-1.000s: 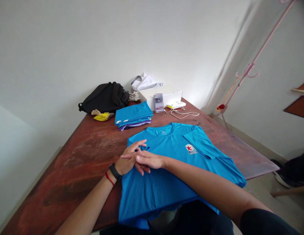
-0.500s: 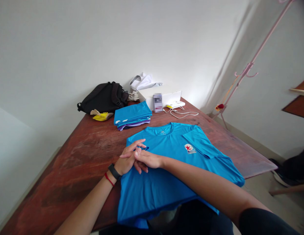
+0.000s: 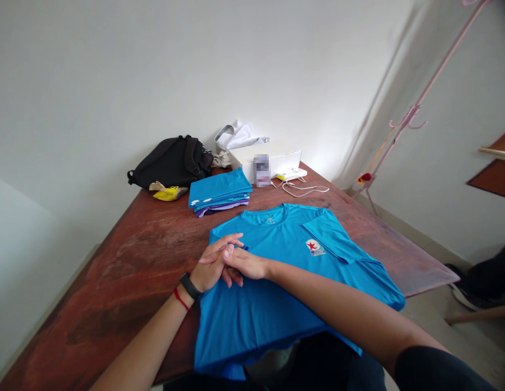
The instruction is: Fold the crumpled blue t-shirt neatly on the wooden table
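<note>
Head view. A blue T-shirt lies flat, front up, at the near edge of a red-brown wooden table, its hem hanging over that edge and its right sleeve already folded inward over the chest. The left hand and the right hand rest together on the shirt's left side, fingers overlapping; both lie open and flat, pressing on the cloth rather than pinching it, though whether a fingertip catches the small fold beneath them cannot be told. A stack of folded shirts sits toward the far edge, with a black backpack at the far left corner, a white box at the far edge and a white cable just beside it.

Risks, as judged: the overhanging hem may drag the thin fabric off the near edge once the palms lift; uneven pressure from crossed hands may crease the left side or skew the fold against the sleeve opposite; a wide sweep could nudge the stack.
</note>
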Motion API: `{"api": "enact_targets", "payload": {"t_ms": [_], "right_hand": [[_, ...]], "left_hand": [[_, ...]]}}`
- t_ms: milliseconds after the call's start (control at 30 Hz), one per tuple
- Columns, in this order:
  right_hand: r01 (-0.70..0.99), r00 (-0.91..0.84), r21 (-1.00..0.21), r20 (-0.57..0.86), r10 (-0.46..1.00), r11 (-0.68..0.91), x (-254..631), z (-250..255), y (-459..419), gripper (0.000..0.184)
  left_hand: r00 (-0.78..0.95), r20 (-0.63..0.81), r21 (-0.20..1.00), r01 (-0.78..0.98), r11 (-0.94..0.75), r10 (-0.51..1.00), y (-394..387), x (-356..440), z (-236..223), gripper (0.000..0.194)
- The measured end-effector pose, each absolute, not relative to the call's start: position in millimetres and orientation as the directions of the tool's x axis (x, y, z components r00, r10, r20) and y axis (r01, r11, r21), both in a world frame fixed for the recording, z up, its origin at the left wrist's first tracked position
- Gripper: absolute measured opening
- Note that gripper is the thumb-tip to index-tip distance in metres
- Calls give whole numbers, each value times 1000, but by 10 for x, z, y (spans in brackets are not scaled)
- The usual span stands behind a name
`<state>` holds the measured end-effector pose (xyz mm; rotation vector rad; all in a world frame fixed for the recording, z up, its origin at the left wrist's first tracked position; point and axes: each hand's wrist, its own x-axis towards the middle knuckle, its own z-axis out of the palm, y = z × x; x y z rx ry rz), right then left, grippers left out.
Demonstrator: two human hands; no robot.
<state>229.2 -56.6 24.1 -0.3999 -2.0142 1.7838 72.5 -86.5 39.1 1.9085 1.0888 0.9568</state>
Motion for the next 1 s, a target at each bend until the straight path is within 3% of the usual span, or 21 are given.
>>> {"api": "enact_targets", "payload": {"t_ms": [267, 433, 633, 800, 1000], "right_hand": [[-65, -880, -983, 136, 455, 170, 2335, 219, -548, 72], [-107, -890, -966, 198, 410, 234, 2368, 268, -561, 71], [-115, -801, -938, 282, 528, 327, 2382, 319, -579, 69], [-111, -565, -942, 322, 760, 317, 2415, 368, -488, 63], [-38, -626, -899, 362, 690, 437, 2419, 356, -456, 74]], "left_hand": [[343, 252, 816, 427, -389, 905, -821, 683, 354, 49], [323, 205, 856, 398, -329, 924, -801, 685, 332, 67], [344, 217, 905, 279, -320, 914, -839, 712, 371, 80], [343, 342, 828, 329, -453, 875, -840, 697, 351, 82], [592, 339, 628, 437, -644, 731, -833, 709, 280, 99]]}}
